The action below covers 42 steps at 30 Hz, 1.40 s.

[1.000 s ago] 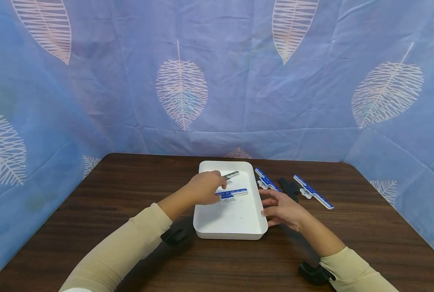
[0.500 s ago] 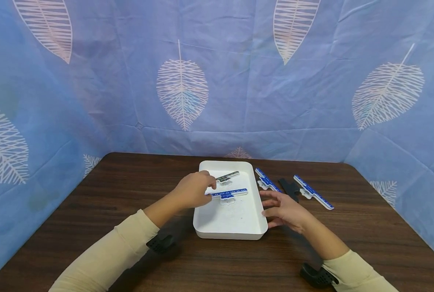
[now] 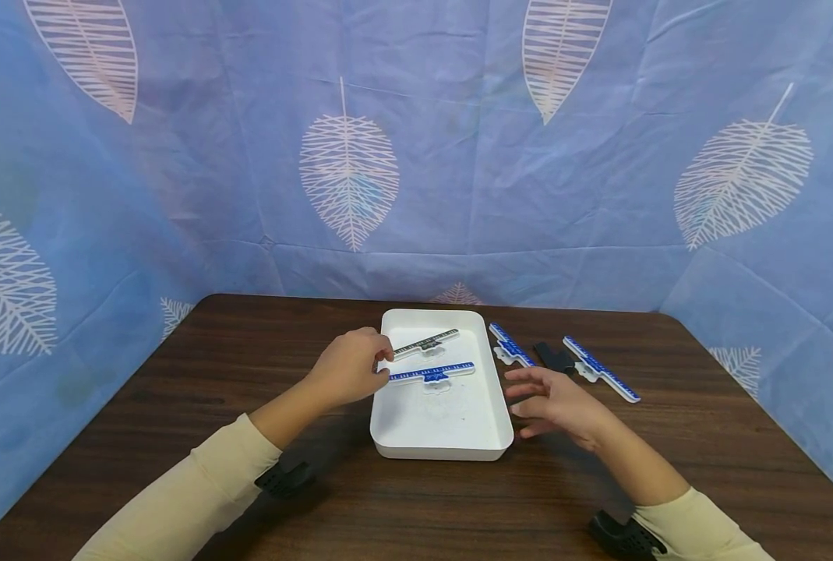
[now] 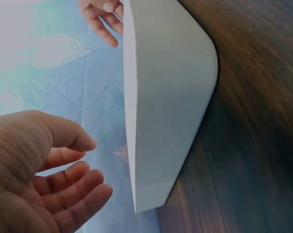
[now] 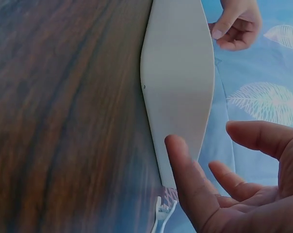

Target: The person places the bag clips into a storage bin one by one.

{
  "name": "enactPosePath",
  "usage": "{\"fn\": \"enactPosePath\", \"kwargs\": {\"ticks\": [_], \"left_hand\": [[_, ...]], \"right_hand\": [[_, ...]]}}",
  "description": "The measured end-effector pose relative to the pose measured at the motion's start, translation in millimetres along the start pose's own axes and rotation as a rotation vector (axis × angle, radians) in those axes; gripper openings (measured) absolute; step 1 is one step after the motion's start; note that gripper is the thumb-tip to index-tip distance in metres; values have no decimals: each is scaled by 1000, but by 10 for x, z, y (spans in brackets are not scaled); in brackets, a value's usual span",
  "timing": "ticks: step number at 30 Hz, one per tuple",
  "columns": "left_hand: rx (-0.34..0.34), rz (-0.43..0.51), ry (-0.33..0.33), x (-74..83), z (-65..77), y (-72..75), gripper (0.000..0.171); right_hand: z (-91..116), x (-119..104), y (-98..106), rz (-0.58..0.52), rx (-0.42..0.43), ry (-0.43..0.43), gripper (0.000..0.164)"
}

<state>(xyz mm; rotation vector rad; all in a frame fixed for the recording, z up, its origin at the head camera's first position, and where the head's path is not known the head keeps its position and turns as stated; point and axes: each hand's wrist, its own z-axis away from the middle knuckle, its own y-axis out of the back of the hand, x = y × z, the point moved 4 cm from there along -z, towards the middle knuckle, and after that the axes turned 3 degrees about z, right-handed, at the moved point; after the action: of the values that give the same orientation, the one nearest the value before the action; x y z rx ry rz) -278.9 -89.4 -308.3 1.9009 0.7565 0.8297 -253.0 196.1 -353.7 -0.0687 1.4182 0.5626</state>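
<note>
A white tray stands on the table between my hands. Inside it lie a long blue-and-white clip and, behind that, a black-and-white one, both with clear handles. My left hand is over the tray's left rim, fingers loosely bent. In the left wrist view nothing shows between its thumb and fingers. Just outside the tray's right wall is my right hand, its fingers spread and relaxed, holding nothing. It hides the near end of another blue clip on the table.
Right of the tray, a black clip lies beside a further long blue clip. The dark wooden table reaches back to a blue leaf-patterned cloth.
My left hand has drawn left from over the clips to the tray's left rim, uncovering more of both. My right hand has shifted slightly right, off the tray's wall. The clips lie still.
</note>
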Motion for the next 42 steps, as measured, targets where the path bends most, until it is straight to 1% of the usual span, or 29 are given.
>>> {"fn": "enactPosePath", "kwargs": {"ticks": [5, 9, 12, 14, 18, 19, 25, 30, 33, 37, 40, 42], "left_hand": [[58, 50, 16, -80, 68, 48, 8], [79, 94, 38, -155, 111, 89, 9], [82, 135, 63, -208, 133, 135, 9], [77, 166, 84, -238, 143, 161, 10], [52, 252, 137, -290, 159, 177, 12], [47, 274, 154, -302, 164, 171, 13], [38, 385, 236, -363, 189, 92, 16], [41, 498, 304, -401, 202, 24, 20], [31, 589, 361, -423, 204, -20, 22], [1, 713, 436, -454, 203, -99, 23], [-17, 783, 483, -458, 201, -145, 26], [-24, 824, 509, -456, 201, -174, 28]], "right_hand": [[51, -33, 41, 88, 16, 38, 56], [84, -54, 71, 162, 34, 66, 54], [103, -65, 97, 223, 58, 77, 52], [113, -67, 122, 269, 81, 69, 51], [133, -74, 184, 367, 107, 69, 49], [136, -74, 202, 401, 115, 72, 49], [144, -95, 321, 653, 165, 158, 45], [162, -101, 411, 812, 228, 189, 41], [168, -94, 453, 879, 247, 198, 40], [172, -77, 501, 918, 250, 206, 40], [179, -73, 536, 944, 257, 222, 40], [186, -75, 557, 973, 263, 248, 40]]}}
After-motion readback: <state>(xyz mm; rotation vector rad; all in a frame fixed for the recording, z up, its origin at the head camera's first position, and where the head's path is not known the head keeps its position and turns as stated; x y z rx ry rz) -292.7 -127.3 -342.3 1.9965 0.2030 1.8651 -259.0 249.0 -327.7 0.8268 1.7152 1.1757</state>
